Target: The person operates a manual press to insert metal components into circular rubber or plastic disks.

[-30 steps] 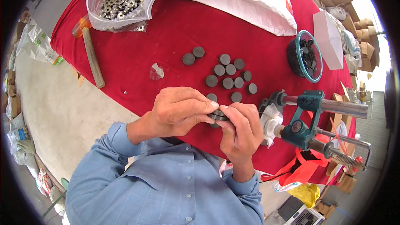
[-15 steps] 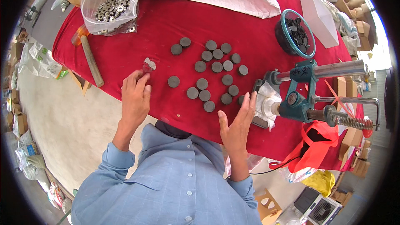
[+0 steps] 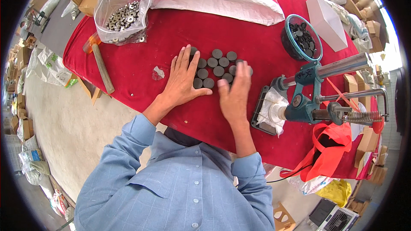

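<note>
Dark grey round discs, bunched on the red cloth between the left hand and the right hand, partly beneath the fingers of both. Nearest, short of the cloth's near edge, a blue shirt with cuffs folded back above bare wrists. Left hand laid palm down along the left side of the group, fingers long, slightly fanned and pointing away from the body, thumb stretched out toward the right beside a near disc; spread wide, with nothing gripped. Right hand opposite, back upward, fingers close together over the right-hand discs, thumb well apart from them; also wide, with nothing visibly clasped, though impossible to tell how the fingertips meet the discs underneath.

Compared with half a second ago: discs drawn from a looser scatter into a tighter cluster, left hand shifted rightward from near the crumpled plastic scrap, right hand moved inward from beside the green bench press. A second ago, both hands joined in a pinch around discs; now apart.

To the right, white film around the press's base, and a red fabric bag nearer. To the left, an orange-headed hammer with a wooden handle. Farther off, a blue-rimmed tub of black parts, a clear plastic bag of small metal bearings, and a large white sack.
</note>
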`<state>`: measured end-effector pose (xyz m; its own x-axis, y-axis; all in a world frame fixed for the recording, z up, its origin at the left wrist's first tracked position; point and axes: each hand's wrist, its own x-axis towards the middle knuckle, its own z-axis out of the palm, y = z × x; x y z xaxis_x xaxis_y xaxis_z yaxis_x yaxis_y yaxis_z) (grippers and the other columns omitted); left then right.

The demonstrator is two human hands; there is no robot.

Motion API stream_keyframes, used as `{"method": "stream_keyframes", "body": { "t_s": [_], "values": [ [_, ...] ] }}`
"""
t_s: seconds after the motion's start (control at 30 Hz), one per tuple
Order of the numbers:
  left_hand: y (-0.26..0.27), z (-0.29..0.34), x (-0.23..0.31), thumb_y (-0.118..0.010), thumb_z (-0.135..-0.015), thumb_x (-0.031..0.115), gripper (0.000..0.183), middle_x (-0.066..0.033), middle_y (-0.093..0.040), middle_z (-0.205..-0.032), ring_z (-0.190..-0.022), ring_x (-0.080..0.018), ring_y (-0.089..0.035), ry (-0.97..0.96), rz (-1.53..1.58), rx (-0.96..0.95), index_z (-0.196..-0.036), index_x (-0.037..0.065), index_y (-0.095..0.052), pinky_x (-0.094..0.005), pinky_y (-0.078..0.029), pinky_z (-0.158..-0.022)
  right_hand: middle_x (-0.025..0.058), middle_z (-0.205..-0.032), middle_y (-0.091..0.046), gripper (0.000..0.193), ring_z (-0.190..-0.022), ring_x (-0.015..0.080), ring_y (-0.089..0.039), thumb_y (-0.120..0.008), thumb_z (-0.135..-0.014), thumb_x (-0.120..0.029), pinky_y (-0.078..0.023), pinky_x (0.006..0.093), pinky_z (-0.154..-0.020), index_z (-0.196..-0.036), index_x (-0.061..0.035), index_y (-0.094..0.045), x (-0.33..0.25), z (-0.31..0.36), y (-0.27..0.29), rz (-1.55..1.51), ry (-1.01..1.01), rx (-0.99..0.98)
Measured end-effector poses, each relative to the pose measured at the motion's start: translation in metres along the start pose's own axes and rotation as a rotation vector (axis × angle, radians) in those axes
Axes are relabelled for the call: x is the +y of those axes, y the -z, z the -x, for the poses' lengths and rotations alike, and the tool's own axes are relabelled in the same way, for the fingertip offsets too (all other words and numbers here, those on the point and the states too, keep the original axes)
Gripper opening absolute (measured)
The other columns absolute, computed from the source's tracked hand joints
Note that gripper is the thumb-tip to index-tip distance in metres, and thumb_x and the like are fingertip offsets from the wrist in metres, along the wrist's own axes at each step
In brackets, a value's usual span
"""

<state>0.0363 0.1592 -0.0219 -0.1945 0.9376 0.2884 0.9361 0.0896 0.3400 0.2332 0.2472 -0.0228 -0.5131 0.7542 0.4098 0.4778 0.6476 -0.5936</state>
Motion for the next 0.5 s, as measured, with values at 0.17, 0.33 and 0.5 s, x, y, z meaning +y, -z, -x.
{"method": "stream_keyframes", "body": {
  "t_s": [0.17, 0.33, 0.5],
  "values": [
    [0.004, -0.011, -0.003, -0.089, -0.068, 0.069, 0.133, -0.0298, -0.02, -0.172, -0.159, -0.0506, -0.021, -0.013, 0.062, -0.019, -0.167, 0.004, -0.028, -0.0601, -0.025, -0.128, 0.034, -0.164, -0.035, 0.062, -0.154, 0.0519, -0.032, -0.056, -0.105, -0.014, -0.027, 0.0577, -0.127, -0.159, 0.0083, -0.035, 0.035, -0.024, 0.01, -0.016, -0.13, 0.136],
    [-0.006, -0.026, 0.004, -0.09, -0.067, 0.069, 0.129, -0.0323, -0.026, -0.169, -0.156, -0.0517, -0.027, -0.139, 0.112, -0.016, -0.162, 0.0, -0.038, -0.0585, -0.03, -0.126, 0.0314, -0.16, -0.044, 0.057, -0.151, 0.0451, -0.041, -0.052, -0.104, -0.01, -0.032, 0.0504, -0.126, -0.156, 0.0102, -0.04, 0.035, -0.04, -0.001, -0.296, -0.111, 0.011],
    [0.008, -0.007, -0.006, -0.086, -0.084, 0.047, 0.102, -0.0254, -0.029, -0.171, -0.158, -0.0452, -0.029, -0.093, 0.168, 0.003, -0.162, 0.002, -0.039, -0.054, -0.028, -0.128, 0.0259, -0.157, -0.05, 0.061, -0.143, 0.0377, -0.055, -0.044, -0.095, 0.008, -0.046, 0.0461, -0.117, -0.156, 0.0049, -0.044, 0.034, -0.007, 0.032, -0.428, -0.248, 0.178]
  ]
}}
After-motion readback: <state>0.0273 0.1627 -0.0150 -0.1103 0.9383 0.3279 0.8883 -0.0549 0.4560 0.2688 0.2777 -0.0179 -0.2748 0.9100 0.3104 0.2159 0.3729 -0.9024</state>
